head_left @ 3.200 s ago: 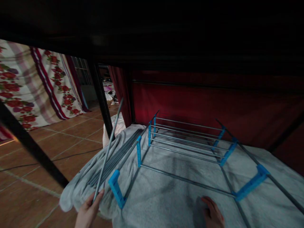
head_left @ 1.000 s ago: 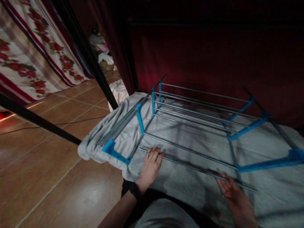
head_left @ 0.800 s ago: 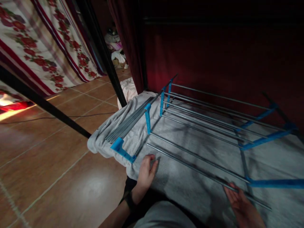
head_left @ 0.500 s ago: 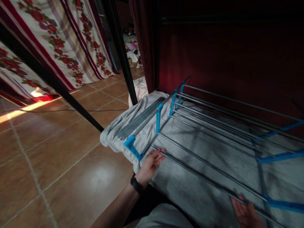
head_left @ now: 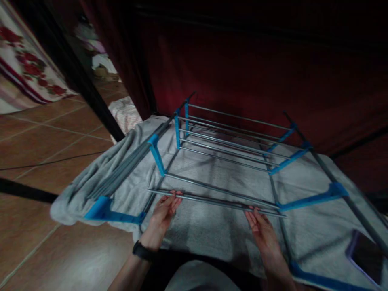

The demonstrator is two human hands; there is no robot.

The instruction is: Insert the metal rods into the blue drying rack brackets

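A loose grey metal tube [head_left: 212, 200] runs crosswise in front of me, held at both ends. My left hand [head_left: 166, 209] pinches it near its left end, and my right hand [head_left: 260, 227] grips it near the right end. Just behind it lies a rack frame [head_left: 218, 188] of metal tubes joined by blue plastic brackets [head_left: 157, 155]. Several crossbars span its far part. The tube's left end lies close to the rack's left side, near the front left blue bracket [head_left: 113, 214]; contact cannot be made out.
Under the rack is a grey blanket [head_left: 209, 230]. A bundle of several spare tubes [head_left: 124, 171] rests at the left. A phone [head_left: 366, 254] lies at the lower right. Dark posts [head_left: 75, 76] and a dark red curtain [head_left: 236, 76] border the bed.
My view has turned right, bringing the rack's right side and the phone into sight. Both hands still hold the tube, which now shows its full length.
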